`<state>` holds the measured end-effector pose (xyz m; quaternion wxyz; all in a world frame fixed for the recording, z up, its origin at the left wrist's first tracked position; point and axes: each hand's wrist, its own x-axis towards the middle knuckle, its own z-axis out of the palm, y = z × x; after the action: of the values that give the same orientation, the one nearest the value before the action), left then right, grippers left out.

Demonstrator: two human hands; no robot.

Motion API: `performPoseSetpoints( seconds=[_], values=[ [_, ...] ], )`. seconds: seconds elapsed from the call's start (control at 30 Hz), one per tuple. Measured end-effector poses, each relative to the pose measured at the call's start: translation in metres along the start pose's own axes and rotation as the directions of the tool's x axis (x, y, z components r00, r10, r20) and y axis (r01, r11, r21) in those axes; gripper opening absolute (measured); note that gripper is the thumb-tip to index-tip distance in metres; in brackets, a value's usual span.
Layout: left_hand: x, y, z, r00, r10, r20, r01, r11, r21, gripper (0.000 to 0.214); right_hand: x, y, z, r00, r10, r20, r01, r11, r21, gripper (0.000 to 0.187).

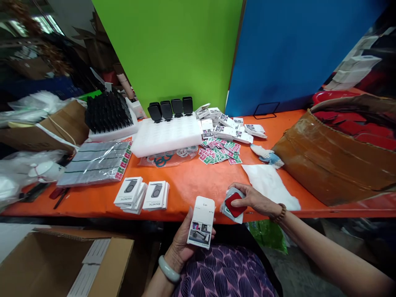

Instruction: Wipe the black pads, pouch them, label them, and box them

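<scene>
My left hand (181, 241) is wrapped round a small white printed box (202, 220), with its top flap sticking up. Slightly higher and to the right, my right hand (252, 200) grips a rounded red piece (235, 205) together with a greyish plastic wrapper; a bit of green shows at its lower edge. The two hands are apart, both near the table's front edge. Ahead of them lie loose red and green cards (219, 150) and a heap of small white boxes (224, 126). Left of my hands are two stacks of boxes marked MAGNETIC (154, 195).
Black stands (177, 107) rise from a white foam block (167, 134) at the back of the orange table (188, 177). A wrapped grey bundle (95, 161) lies left. On the right are a white sheet (270, 183) and a large brown carton (334, 161) with red pieces. An open carton (114, 264) stands lower left.
</scene>
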<state>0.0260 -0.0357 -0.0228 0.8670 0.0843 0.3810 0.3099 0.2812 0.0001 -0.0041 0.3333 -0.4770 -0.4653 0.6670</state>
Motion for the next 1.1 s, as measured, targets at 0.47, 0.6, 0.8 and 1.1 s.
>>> performPoseSetpoints(
  seconds=[0.47,0.6,0.8,1.1],
  values=[
    [0.001,-0.007,-0.010,0.992,0.127,0.023,-0.129,0.976,0.174,0.043,-0.012,-0.012,0.034,1.000,-0.025,-0.017,0.027,0.987,0.161,0.039],
    [0.001,-0.011,-0.005,0.993,0.076,0.086,-0.098,0.956,0.277,0.051,-0.017,-0.001,0.041,1.000,-0.003,0.016,0.000,0.984,0.180,0.038],
    [-0.013,-0.010,0.003,0.965,-0.133,0.227,0.088,0.977,0.196,0.040,-0.020,0.004,0.040,0.999,-0.036,-0.036,0.041,0.990,0.135,0.033],
    [-0.005,-0.003,0.012,0.971,-0.132,0.199,0.059,0.939,0.339,0.045,-0.017,-0.009,0.037,0.989,-0.116,-0.086,0.120,0.992,0.041,0.033]
  ],
)
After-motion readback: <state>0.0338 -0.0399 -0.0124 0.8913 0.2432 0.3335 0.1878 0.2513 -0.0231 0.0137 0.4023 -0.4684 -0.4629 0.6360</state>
